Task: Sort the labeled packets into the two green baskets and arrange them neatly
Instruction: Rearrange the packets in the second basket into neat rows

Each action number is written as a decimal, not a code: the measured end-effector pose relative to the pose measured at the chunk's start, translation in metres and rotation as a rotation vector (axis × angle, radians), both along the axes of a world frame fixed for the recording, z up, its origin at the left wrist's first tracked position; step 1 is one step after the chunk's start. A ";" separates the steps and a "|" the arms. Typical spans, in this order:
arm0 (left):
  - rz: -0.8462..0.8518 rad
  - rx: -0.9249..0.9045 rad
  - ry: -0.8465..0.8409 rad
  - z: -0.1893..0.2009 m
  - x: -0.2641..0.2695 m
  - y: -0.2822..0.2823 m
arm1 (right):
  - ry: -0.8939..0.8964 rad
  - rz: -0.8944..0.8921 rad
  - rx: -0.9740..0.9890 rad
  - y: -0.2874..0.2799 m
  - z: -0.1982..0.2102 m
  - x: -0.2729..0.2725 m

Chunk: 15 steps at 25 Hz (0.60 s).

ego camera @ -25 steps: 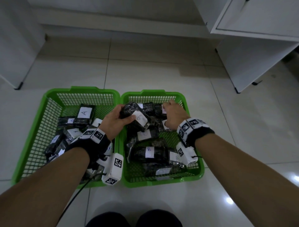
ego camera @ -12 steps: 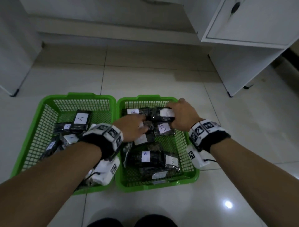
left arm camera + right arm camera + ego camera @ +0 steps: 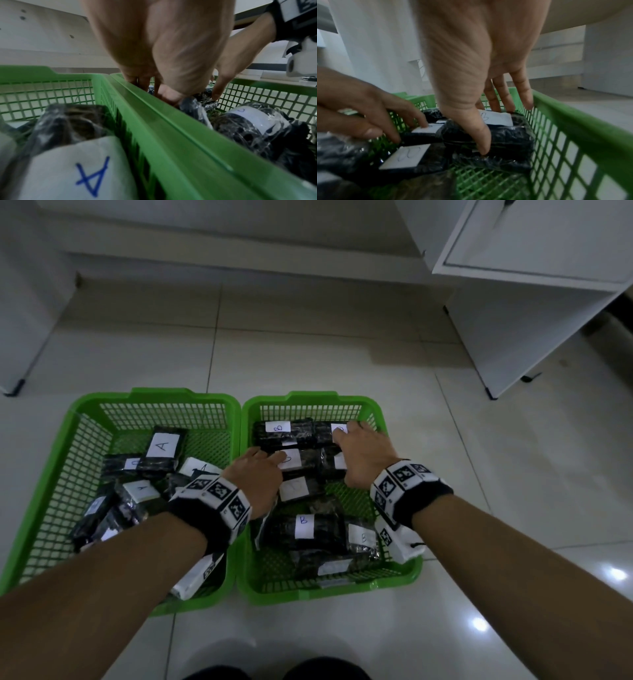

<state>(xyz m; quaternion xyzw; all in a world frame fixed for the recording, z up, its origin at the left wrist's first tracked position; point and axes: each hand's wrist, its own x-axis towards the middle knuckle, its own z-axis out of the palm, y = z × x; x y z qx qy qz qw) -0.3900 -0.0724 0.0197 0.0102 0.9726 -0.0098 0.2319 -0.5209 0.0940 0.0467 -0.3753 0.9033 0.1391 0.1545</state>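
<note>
Two green baskets stand side by side on the floor. The left basket point(image 3: 154, 397) holds black packets labeled A point(image 3: 161, 446). The right basket point(image 3: 311, 398) holds black packets labeled B point(image 3: 303, 525). Both hands are at the far end of the right basket. My right hand point(image 3: 356, 440) grips the far right B packet point(image 3: 508, 136), thumb on its near side and fingers over its far edge. My left hand point(image 3: 274, 457) presses straight fingers on the white label point(image 3: 426, 129) of a packet in the second row. An A packet point(image 3: 68, 162) fills the left wrist view's foreground.
A white cabinet point(image 3: 513, 302) stands on legs at the back right, and another white unit point(image 3: 20, 302) at the far left. Pale tiled floor point(image 3: 308, 337) surrounds the baskets. My dark-clad knees point(image 3: 274, 672) show at the bottom edge.
My left hand carried a packet from the baskets' shared rim into the right basket, set it down, and now presses on it. My right hand shifted along the far row.
</note>
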 end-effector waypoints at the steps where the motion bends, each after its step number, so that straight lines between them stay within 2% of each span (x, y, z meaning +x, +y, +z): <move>1: 0.023 0.020 -0.006 0.002 0.000 0.001 | -0.014 0.004 -0.024 0.000 0.002 0.000; 6: -0.038 -0.049 0.021 0.013 0.004 0.007 | -0.019 -0.038 -0.049 -0.006 -0.001 0.003; 15: -0.068 -0.039 -0.036 0.011 0.001 0.001 | -0.074 -0.121 -0.124 0.004 -0.004 0.004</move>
